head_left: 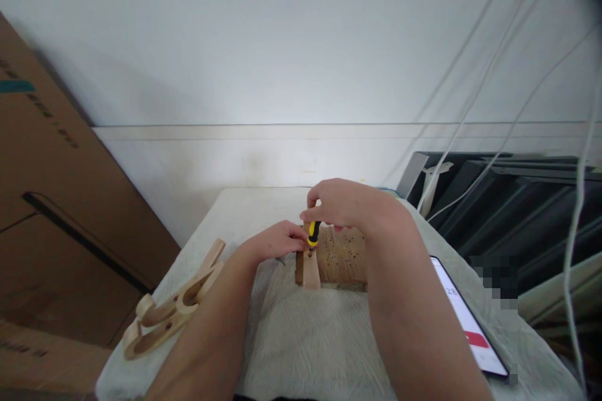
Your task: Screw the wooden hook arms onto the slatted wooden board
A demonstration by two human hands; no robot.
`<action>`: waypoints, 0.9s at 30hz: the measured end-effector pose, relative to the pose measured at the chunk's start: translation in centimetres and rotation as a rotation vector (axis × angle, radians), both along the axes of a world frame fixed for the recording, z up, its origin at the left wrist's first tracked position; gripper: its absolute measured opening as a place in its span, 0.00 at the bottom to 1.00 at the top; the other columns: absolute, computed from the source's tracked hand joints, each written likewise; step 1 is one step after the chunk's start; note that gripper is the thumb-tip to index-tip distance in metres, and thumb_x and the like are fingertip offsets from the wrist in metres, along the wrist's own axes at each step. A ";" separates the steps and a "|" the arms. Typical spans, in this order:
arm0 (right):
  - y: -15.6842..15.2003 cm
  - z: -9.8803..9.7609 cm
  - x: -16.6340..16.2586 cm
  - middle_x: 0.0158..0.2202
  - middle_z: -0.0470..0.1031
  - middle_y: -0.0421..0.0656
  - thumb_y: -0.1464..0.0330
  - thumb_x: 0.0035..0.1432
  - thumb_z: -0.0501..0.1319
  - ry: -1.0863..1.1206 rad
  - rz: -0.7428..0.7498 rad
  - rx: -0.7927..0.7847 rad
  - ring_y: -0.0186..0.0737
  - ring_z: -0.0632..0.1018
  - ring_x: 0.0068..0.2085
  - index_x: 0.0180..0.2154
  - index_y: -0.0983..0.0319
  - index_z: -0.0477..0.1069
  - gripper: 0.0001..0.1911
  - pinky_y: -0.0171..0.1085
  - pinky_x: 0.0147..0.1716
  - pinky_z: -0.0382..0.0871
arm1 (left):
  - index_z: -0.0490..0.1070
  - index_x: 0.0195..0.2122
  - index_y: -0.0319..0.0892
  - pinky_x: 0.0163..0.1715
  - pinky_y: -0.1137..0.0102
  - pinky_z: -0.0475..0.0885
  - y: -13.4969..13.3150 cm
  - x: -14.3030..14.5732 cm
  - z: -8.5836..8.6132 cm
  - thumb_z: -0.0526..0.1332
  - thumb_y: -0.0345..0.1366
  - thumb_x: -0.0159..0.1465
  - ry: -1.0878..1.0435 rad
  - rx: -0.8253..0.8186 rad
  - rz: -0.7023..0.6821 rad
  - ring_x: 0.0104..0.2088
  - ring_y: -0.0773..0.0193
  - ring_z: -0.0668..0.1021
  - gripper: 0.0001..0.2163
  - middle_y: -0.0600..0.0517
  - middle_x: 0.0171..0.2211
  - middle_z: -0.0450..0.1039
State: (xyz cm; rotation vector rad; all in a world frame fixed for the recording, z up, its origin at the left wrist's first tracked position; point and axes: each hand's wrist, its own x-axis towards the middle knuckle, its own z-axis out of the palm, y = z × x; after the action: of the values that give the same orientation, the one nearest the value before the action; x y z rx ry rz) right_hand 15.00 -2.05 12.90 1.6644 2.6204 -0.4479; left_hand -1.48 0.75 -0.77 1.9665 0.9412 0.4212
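Right hand [341,203] grips screwdriver [313,235] upright on wooden block [310,269] beneath; left hand [275,241] steadies it.

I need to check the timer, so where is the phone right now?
In the head view, the phone lies face up at the table's right edge, just beside the person's right forearm.

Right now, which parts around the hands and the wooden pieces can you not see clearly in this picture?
Head view:
- Screwdriver: the right hand covers its handle top; the tip is too small to make out.
- Wooden board: the right forearm hides its right end.
- Phone: the screen text is too small, and one corner is blurred out.
- Left hand: its fingertips are hidden behind the wooden strip.
- Curved wooden parts: their shape is unclear.
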 end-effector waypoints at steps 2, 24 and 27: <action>-0.1 0.0 0.3 0.25 0.77 0.43 0.62 0.49 0.59 0.022 0.046 -0.022 0.35 0.72 0.20 0.38 0.60 0.76 0.16 0.34 0.20 0.60 | 0.77 0.35 0.39 0.41 0.72 0.68 -0.1 -0.1 0.1 0.58 0.33 0.56 0.008 0.005 -0.002 0.37 0.64 0.75 0.10 0.53 0.34 0.77; -1.4 1.5 1.1 0.27 0.75 0.44 0.63 0.55 0.55 0.166 -0.067 0.314 0.36 0.71 0.26 0.33 0.62 0.74 0.13 0.34 0.25 0.57 | 0.77 0.33 0.39 0.28 0.74 0.65 -0.9 -1.1 3.2 0.56 0.34 0.55 -0.173 0.243 0.513 0.28 0.67 0.72 0.11 0.51 0.28 0.75; -2.4 1.9 0.9 0.29 0.75 0.44 0.64 0.53 0.56 0.204 -0.070 0.364 0.36 0.71 0.27 0.33 0.61 0.74 0.11 0.34 0.25 0.57 | 0.76 0.32 0.38 0.25 0.75 0.63 -1.6 -1.1 4.6 0.57 0.35 0.55 -0.365 0.308 0.692 0.26 0.68 0.71 0.10 0.52 0.25 0.73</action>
State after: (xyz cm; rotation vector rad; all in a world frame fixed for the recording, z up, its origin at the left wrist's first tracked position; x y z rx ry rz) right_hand 15.93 -4.42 14.77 1.9060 2.9429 -0.1525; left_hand -2.61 -0.88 3.84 1.6830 1.3531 1.3333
